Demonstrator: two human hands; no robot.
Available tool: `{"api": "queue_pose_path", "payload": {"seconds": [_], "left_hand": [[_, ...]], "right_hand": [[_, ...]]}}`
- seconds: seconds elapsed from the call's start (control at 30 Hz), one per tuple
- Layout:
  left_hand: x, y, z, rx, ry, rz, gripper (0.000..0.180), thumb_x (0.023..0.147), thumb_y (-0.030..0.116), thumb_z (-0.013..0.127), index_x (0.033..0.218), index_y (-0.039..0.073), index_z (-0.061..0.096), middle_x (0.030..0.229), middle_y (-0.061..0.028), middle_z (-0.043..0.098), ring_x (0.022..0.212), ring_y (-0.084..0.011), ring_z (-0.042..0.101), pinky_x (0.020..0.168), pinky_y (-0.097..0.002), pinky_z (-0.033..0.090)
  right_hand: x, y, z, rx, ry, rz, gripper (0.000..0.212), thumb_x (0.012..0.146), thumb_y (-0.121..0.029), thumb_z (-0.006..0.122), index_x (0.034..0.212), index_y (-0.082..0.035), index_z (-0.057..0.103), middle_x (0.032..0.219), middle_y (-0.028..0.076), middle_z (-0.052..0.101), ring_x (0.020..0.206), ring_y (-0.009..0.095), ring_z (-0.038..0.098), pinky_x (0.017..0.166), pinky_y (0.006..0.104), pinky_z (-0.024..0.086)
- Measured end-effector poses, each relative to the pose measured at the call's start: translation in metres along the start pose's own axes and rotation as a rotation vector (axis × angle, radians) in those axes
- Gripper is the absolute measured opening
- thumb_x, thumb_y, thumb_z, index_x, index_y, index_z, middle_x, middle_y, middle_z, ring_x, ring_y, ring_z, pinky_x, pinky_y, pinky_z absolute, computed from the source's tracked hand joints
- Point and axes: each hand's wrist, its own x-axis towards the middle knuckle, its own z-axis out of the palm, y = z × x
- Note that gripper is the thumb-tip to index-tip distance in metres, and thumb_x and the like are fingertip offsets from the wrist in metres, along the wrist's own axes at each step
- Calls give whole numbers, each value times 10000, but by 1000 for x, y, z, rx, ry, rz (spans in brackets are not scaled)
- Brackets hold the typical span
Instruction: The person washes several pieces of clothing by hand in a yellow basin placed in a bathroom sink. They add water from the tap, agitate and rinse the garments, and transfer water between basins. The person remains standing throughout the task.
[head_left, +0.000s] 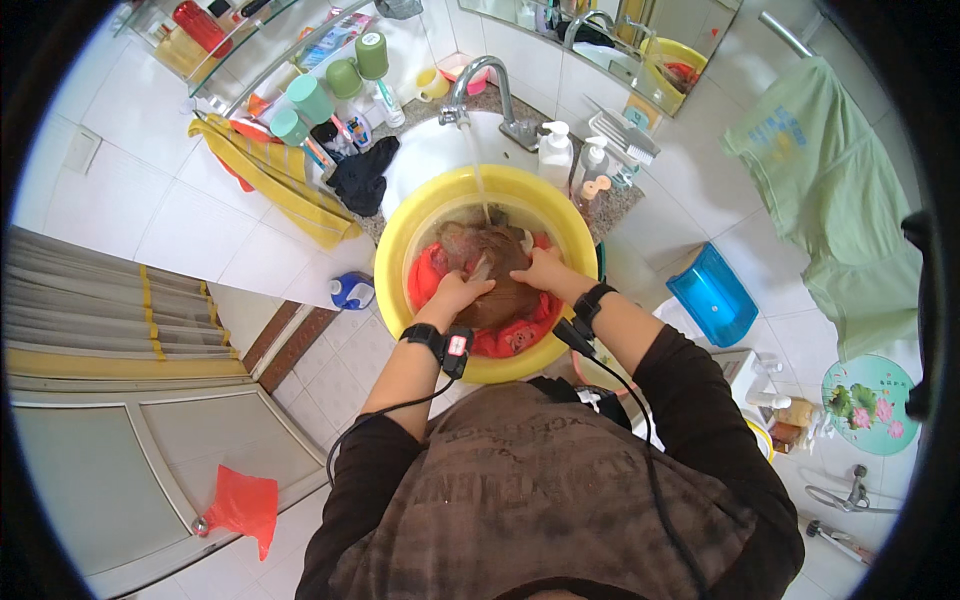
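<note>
A large yellow basin [395,225] sits at the white sink [415,150], with water and wet laundry inside. Both my hands are in it, on a brown garment [495,305] that is bunched up over red clothes [495,343]. My left hand [462,292] grips the brown cloth at its left side. On the other side my right hand [545,272] pinches the same cloth, its fingertips partly hidden in the folds. From the chrome faucet [500,80] a stream of water falls onto the garment's far part.
A black cloth [363,177] and a yellow towel [275,180] lie left of the sink. Pump bottles [556,150] stand to its right. A blue detergent bottle [352,291] is beside the basin. A blue plastic basket [712,295] and a hanging green shirt [825,190] are at the right.
</note>
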Motion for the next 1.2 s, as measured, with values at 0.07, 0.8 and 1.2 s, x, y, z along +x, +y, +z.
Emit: {"api": "queue_pose_path", "payload": {"seconds": [0.07,0.8,1.2], "left_hand": [[1,-1,8,88,20,111,519,760,380,738,1072,-19,627,954,-187,661,890,-228,644,772,-344,494],[-98,82,-60,-863,40,567,189,870,65,647,1047,1,640,940,9,643,870,-65,568,805,-219,456],[-104,71,-60,-575,175,595,315,747,-44,721,1046,-9,627,1053,-44,568,959,-128,554,874,-255,443]], "right_hand": [[2,4,5,132,41,95,594,741,-392,745,1122,36,592,963,162,638,1002,298,581,888,404,456],[-55,-49,-142,1293,-267,-528,491,805,20,663,1249,-55,469,1185,74,558,1097,156,547,940,288,448],[-58,-48,-139,1247,-229,-528,543,768,105,660,1247,-42,450,1252,83,523,1138,176,542,961,303,465]]}}
